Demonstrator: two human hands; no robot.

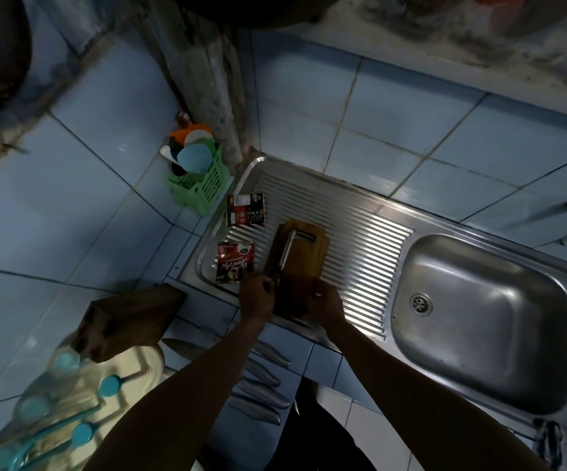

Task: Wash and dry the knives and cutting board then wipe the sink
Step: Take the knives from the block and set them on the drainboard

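Wooden cutting board (304, 260) lies on the ribbed drainer beside the sink (485, 321) basin, which looks dry. The right hand (322, 302) grips its near end; the left hand (256, 294) is curled around a knife (288, 249) lying across it. 5 more knives (261, 385) wait on the counter. Washing seems barely begun.
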